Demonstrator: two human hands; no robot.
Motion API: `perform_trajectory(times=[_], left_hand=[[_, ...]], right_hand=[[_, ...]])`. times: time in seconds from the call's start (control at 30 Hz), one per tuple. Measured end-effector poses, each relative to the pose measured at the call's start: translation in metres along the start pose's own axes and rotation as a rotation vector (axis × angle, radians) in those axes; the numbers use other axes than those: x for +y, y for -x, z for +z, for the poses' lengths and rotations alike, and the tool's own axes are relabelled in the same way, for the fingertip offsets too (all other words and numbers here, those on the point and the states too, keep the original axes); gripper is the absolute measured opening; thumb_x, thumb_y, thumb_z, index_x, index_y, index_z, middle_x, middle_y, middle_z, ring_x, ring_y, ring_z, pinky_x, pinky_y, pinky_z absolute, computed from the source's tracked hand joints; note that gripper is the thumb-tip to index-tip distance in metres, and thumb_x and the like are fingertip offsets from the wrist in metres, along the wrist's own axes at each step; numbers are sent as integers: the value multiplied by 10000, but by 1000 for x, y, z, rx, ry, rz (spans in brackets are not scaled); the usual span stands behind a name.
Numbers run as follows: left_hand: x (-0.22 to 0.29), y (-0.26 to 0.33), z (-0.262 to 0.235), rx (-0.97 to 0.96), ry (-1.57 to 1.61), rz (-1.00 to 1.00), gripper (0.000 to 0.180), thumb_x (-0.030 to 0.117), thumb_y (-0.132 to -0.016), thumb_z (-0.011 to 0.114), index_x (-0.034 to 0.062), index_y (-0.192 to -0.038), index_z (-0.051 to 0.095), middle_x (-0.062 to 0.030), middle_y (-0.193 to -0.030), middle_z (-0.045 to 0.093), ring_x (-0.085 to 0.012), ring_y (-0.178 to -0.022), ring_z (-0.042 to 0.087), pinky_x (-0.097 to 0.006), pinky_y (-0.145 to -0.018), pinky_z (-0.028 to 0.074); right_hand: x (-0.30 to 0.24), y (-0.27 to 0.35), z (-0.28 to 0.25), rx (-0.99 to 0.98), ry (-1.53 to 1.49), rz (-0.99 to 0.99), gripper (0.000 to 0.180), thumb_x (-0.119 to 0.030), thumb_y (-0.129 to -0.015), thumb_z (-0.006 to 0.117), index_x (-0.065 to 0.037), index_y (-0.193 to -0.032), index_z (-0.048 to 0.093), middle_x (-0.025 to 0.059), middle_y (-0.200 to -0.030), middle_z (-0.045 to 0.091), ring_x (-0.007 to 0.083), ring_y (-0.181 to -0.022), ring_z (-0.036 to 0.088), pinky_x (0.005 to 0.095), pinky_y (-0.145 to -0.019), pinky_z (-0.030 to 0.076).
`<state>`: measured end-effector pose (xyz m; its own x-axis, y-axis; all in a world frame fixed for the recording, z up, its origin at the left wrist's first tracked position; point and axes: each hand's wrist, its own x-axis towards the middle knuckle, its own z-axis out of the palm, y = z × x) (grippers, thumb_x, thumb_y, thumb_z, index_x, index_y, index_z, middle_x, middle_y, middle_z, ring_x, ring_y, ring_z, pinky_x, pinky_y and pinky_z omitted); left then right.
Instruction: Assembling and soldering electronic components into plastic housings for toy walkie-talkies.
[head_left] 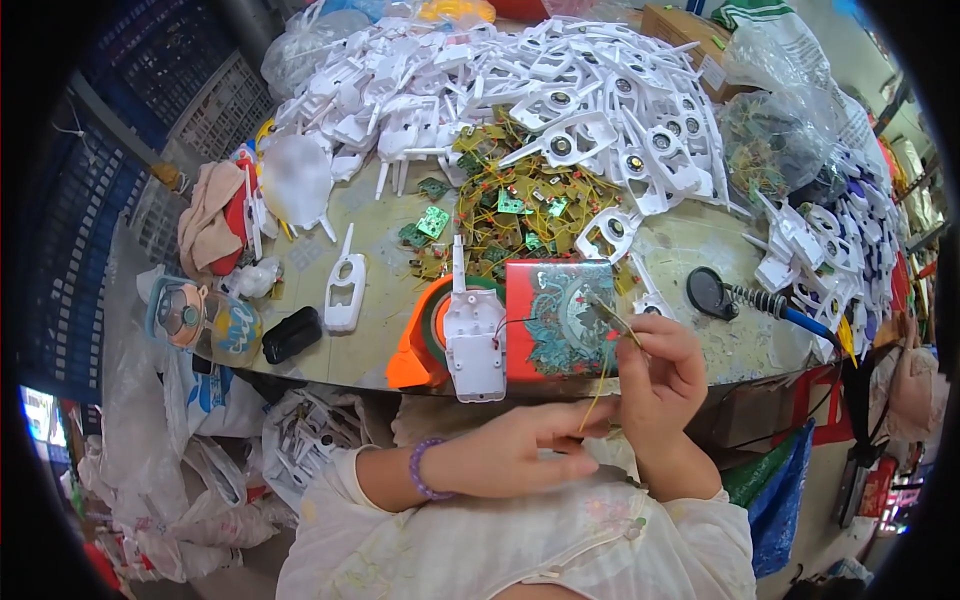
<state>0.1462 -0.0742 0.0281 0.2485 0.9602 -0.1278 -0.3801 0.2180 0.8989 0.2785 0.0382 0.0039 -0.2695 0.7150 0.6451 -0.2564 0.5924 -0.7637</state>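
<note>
My right hand point(665, 375) pinches a thin olive piece, apparently a small circuit board seen edge-on point(619, 322), above the red block. A yellow wire point(599, 395) hangs down from it. Beside that wire my left hand point(510, 450), a purple bead bracelet at its wrist, has its fingers stretched out and a little blurred. A white plastic housing point(476, 350) with a long stem lies in front of me, against the orange tape dispenser point(413, 350). To its right is the red block point(530, 350), its top crusted with grey-green residue.
Behind lie a pile of wired circuit boards point(540, 210) and a heap of white housings point(420, 110). At right, a soldering iron point(800, 325) sits in its coiled holder, near a black round lid point(708, 292). A clear bottle point(205, 318) and black case point(292, 335) stand left.
</note>
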Motion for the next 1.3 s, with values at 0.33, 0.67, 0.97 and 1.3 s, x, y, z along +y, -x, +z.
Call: perform_trajectory(times=[0.33, 0.67, 0.97, 1.3], left_hand=[[39, 6, -27, 434, -1016, 707, 293, 44, -735, 707, 3, -1021, 659, -125, -1087, 650, -242, -1005, 618, -329, -853, 472], [8, 1, -29, 429, -46, 276, 203, 86, -911, 595, -53, -1051, 639, -46, -985, 668, -72, -875, 596, -221, -751, 472], [31, -4, -48, 727, -763, 744, 154, 20, -844, 617, 28, -989, 669, -103, -1009, 658, -212, -940, 609, -308, -797, 470], [25, -13, -63, 656, -1257, 537, 189, 133, -801, 665, 24, -956, 668, -119, -925, 645, -303, -869, 579, -386, -768, 455]], right_hand=[[-17, -12, -7, -169, 681, -647, 297, -40, -652, 728, -57, -933, 635, 84, -987, 656, 216, -802, 601, 325, -673, 411], [-15, -12, 7, -237, 509, -589, 287, -67, -688, 698, -63, -972, 659, 81, -996, 657, 232, -853, 604, 327, -696, 443], [1, -45, -4, 45, -5, -34, 391, 74, -776, 684, 8, -1143, 567, 59, -936, 610, 115, -817, 559, 246, -726, 462], [25, -54, -1, -366, 116, 371, 326, -53, -774, 720, -22, -1078, 609, 73, -864, 606, 138, -769, 580, 274, -714, 481]])
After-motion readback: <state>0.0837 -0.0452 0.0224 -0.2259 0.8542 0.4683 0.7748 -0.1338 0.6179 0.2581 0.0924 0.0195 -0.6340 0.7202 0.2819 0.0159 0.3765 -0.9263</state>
